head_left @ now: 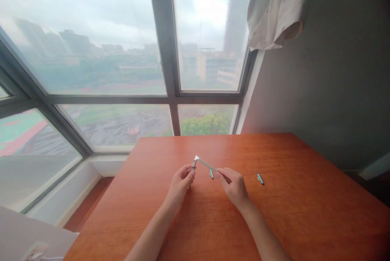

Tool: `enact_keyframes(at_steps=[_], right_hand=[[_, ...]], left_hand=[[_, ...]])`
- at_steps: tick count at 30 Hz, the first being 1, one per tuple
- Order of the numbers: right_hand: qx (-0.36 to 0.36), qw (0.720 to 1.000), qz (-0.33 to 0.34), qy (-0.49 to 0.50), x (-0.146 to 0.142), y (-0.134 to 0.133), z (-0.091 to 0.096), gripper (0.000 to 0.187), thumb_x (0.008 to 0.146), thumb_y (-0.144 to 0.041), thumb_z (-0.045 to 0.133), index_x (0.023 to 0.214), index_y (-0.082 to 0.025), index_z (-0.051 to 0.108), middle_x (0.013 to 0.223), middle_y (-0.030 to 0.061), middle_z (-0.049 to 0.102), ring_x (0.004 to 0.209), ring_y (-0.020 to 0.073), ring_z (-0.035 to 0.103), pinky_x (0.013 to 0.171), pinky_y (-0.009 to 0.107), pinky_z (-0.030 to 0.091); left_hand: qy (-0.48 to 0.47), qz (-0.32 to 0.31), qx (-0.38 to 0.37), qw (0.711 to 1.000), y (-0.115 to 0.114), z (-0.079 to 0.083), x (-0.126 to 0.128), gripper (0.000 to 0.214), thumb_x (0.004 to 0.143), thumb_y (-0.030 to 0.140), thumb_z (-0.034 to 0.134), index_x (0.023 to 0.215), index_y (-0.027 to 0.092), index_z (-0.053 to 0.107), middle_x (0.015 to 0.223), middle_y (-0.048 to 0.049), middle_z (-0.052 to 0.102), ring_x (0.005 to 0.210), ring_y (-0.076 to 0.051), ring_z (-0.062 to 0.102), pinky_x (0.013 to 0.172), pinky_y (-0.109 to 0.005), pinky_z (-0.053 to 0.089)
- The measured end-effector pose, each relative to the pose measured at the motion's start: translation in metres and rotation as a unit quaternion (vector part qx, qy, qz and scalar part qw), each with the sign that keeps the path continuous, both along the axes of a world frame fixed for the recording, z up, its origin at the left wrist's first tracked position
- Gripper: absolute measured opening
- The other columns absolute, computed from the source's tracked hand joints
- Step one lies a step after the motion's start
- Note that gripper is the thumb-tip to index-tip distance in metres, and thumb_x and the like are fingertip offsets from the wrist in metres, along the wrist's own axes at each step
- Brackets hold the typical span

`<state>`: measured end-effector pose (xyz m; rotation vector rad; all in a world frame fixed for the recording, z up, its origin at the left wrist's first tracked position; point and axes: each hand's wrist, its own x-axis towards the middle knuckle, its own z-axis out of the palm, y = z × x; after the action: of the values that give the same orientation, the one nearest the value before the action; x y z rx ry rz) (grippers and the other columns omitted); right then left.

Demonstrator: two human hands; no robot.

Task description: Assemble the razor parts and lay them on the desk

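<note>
In the lower middle, the left hand [179, 186] and the right hand [234, 188] hold two thin parts whose tips meet above the wooden table [304, 212].

reddish-brown wooden table [274, 212]; teal, perhaps capped, small piece [260, 178]; pale spotted cloth [274, 9].

My hands [183, 180] [234, 188] meet over the middle of the table [304, 220], pen parts [201, 163] between them. A small teal piece [211, 174] lies just beside my right fingers, another [260, 178] farther right. Bare wood lies open all around: near edge, both sides, and back toward the window [122, 70]. The wall [335, 90] closes off the right.
</note>
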<state>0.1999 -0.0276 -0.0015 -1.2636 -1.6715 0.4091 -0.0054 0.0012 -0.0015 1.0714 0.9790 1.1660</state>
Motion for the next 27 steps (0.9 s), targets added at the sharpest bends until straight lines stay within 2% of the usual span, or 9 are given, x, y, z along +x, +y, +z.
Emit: enact_keyframes(at_steps=[6,14,27], right_hand=[[0.006,1.000,-0.031,0.001,0.0016,0.0004,-0.0011,0.027,0.092,-0.035,0.049,0.091,-0.020,0.071,0.076,0.0055,0.067,0.068,0.0173,0.061,0.063,0.024,0.046],[0.000,1.000,-0.008,-0.003,-0.0010,-0.0002,0.0012,0.027,0.091,-0.035,0.050,0.088,-0.020,0.072,0.075,0.0050,0.069,0.066,0.0163,0.061,0.060,0.024,0.046],[-0.023,0.999,-0.011,0.022,0.0003,-0.0012,0.0044,0.030,0.091,-0.035,0.047,0.089,-0.019,0.073,0.080,0.0056,0.071,0.072,0.0179,0.064,0.065,0.024,0.047]], left_hand=[[-0.032,-0.007,-0.012,0.999,0.0003,-0.0020,0.0003,0.037,0.071,0.042,0.073,0.096,0.015,0.067,0.067,0.0021,0.052,0.057,-0.008,0.044,0.053,-0.019,0.033],[-0.022,-0.002,-0.016,1.000,0.0000,-0.0014,-0.0002,0.044,0.070,0.043,0.074,0.102,0.014,0.069,0.067,0.0012,0.052,0.056,-0.008,0.043,0.050,-0.019,0.031],[0.045,0.022,0.027,0.998,0.0029,-0.0056,-0.0052,0.038,0.073,0.041,0.072,0.102,0.016,0.071,0.076,-0.0034,0.064,0.067,-0.014,0.051,0.061,-0.022,0.037]])
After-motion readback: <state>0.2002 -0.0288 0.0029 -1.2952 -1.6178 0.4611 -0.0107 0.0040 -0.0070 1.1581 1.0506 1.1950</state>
